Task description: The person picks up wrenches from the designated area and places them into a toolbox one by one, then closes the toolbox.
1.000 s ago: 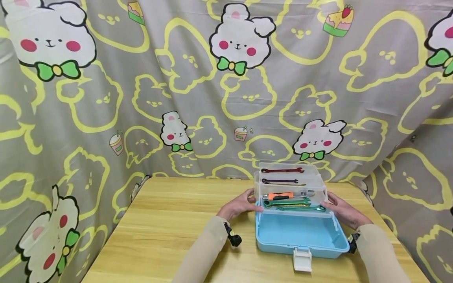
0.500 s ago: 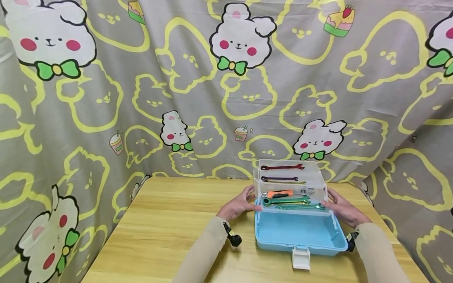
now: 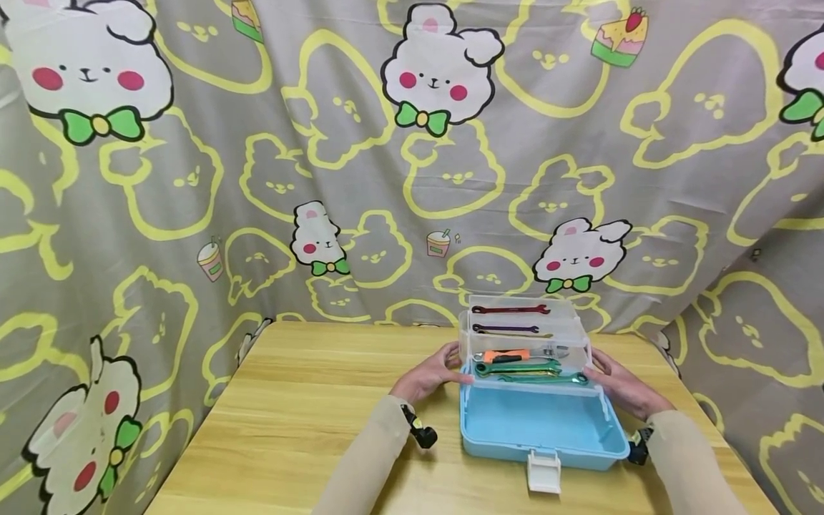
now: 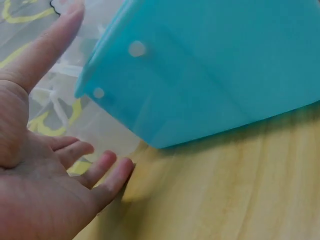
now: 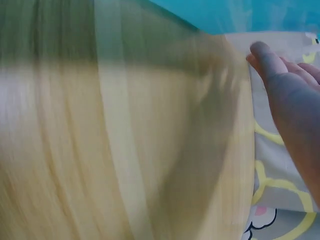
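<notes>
A light-blue toolbox (image 3: 544, 425) stands on the wooden table with its latch hanging at the front. Raised above its back half are clear stepped trays (image 3: 526, 343) bearing several wrenches, among them a red wrench (image 3: 511, 310), a purple one and green wrenches (image 3: 518, 368), plus a tool with an orange-and-black handle (image 3: 506, 355). At the trays' left end, my left hand (image 3: 430, 373) rests its outstretched thumb on the front edge, its other fingers spread behind, beside the translucent lid. My right hand (image 3: 626, 383) lies similarly against the right end. Its fingertips are partly hidden behind the box.
Wooden tabletop (image 3: 322, 400) stretches left of the toolbox. A patterned grey curtain (image 3: 360, 179) hangs along the back and both sides of the table. The table's right edge (image 5: 252, 130) runs close to my right hand.
The toolbox and its trays have shifted slightly back, then slightly forward and left, with both hands staying at its two ends. The wrenches remain in the trays.
</notes>
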Motion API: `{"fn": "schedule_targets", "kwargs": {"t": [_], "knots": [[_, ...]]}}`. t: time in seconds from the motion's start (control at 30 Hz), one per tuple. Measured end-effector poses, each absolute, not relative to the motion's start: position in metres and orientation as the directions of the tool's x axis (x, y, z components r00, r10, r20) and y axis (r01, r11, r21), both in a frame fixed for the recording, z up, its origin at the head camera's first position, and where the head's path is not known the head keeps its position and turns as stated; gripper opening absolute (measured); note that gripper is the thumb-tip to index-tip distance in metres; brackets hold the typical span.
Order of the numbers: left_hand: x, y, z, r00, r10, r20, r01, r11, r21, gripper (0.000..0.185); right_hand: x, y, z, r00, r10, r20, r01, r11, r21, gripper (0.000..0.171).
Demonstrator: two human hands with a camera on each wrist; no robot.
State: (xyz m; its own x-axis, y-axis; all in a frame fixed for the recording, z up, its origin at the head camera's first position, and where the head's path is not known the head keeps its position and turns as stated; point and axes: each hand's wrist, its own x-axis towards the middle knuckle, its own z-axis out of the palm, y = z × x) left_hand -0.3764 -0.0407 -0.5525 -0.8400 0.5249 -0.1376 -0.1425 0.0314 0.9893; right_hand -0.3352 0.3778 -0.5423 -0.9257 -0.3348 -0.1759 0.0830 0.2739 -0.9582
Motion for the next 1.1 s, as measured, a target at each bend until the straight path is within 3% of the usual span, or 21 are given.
{"fn": "schedule_targets", "kwargs": {"t": [0.13,0.3,0.43,0.63,0.83,1.1], "knots": [[-0.385,-0.038,-0.549,-0.864,0.486,-0.131,-0.152,-0.003,0.988,0.072,-0.342,0.386,-0.538,-0.925,-0.333,-0.183,0.088,0.28,-0.956,0.076],[-0.392,-0.032,-0.544,-0.882,0.455,-0.122,-0.164,-0.054,0.985,0.064,-0.357,0.385,-0.534,-0.879,-0.384,-0.282,0.21,0.219,-0.953,0.088],[-0.393,-0.027,-0.541,-0.868,0.471,-0.155,-0.197,-0.042,0.979,0.068,-0.36,0.386,-0.534,-0.837,-0.427,-0.342,0.268,0.225,-0.937,0.087],[-0.393,-0.025,-0.538,-0.853,0.491,-0.178,-0.203,0.002,0.979,0.075,-0.36,0.389,-0.537,-0.842,-0.429,-0.327,0.213,0.291,-0.933,0.077],[-0.392,-0.025,-0.541,-0.786,0.613,-0.079,-0.139,-0.05,0.989,0.085,-0.358,0.391,-0.54,-0.854,-0.434,-0.288,0.165,0.299,-0.94,0.087],[-0.392,-0.026,-0.538,-0.792,0.606,-0.071,-0.154,-0.085,0.984,0.092,-0.36,0.39,-0.534,-0.855,-0.442,-0.27,0.134,0.316,-0.939,0.094]]}}
